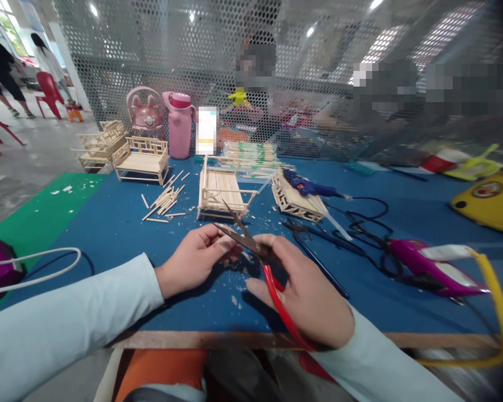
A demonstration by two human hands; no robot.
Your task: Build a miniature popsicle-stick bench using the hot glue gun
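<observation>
Red-handled scissors are in my right hand, their blades parted and pointing up and to the left. My left hand is closed in a pinch beside the blades; whatever its fingertips hold is too small to name. Just beyond the blades stands a small wooden stick chair model. Left of it lies a loose pile of short sticks. A blue glue gun rests on another stick model to the right.
Pliers and black cables lie right on the blue table, near a purple power strip. A stick bench, pink bottle, lit phone and bundled sticks line the back, before a perforated metal screen.
</observation>
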